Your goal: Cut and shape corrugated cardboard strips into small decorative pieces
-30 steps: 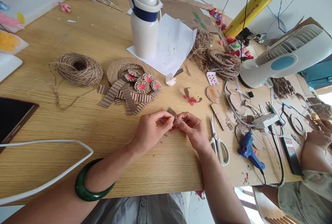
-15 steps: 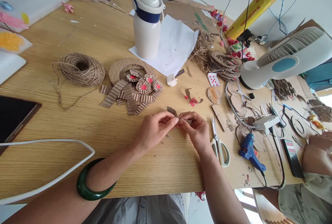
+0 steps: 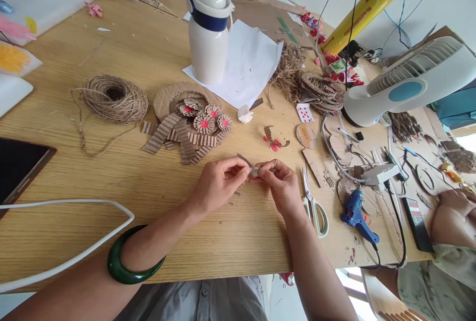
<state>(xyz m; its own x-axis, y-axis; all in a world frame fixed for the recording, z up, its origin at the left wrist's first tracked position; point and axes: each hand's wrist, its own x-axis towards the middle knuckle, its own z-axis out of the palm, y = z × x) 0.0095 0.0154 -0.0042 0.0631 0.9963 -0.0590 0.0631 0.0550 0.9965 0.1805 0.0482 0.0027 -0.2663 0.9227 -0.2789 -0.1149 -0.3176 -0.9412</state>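
Note:
Between my hands is a small strip of brown corrugated cardboard, pale on the side that shows. My left hand pinches its left end with thumb and forefinger. The right end is gripped by my right hand. A dark corrugated strip shows just behind my left fingertips. Farther back lies a cardboard ring bearing several pleated flowers with red centres and corrugated strips. Scissors rest right of my right hand. Red petals with brown curls lie beyond it.
A white bottle stands on white paper. Twine sits at left, near a black tablet. At right are a blue glue gun, a fan, cables and scraps. A co-worker's hands are at the far right.
My fingertips have moved slightly apart, and the pale face of the strip now shows between them. The whole view has shifted a little.

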